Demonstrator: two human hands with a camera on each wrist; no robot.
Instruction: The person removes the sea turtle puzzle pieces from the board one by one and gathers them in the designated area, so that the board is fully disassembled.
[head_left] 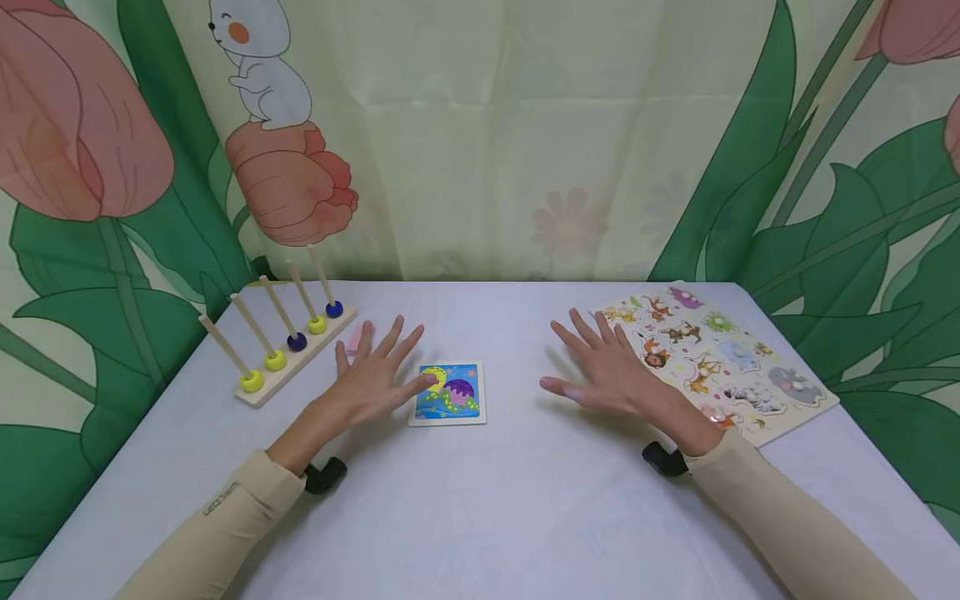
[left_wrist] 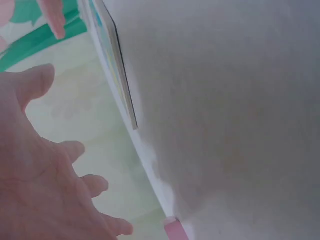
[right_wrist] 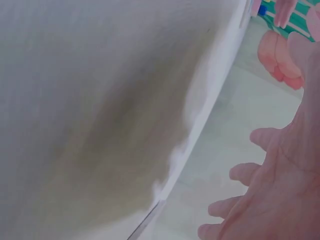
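Note:
My left hand (head_left: 375,385) hovers above the table with its fingers spread, holding nothing. Its thumb overlaps the upper left of a small square picture puzzle (head_left: 459,408) in the head view. Past its fingers lies a small pink object (head_left: 356,340), partly hidden, its kind unclear. My right hand (head_left: 611,371), also spread and holding nothing, is raised beside a large animal puzzle board (head_left: 720,350) and covers part of its left edge. In the left wrist view the picture puzzle (left_wrist: 117,70) shows edge-on, apart from the palm.
At the left stands a wooden peg rack (head_left: 300,358) with several upright pegs, each bearing a yellow or dark blue bead. A white cloth covers the table (head_left: 495,517). Behind it hangs a curtain (head_left: 480,167) printed with flowers and leaves.

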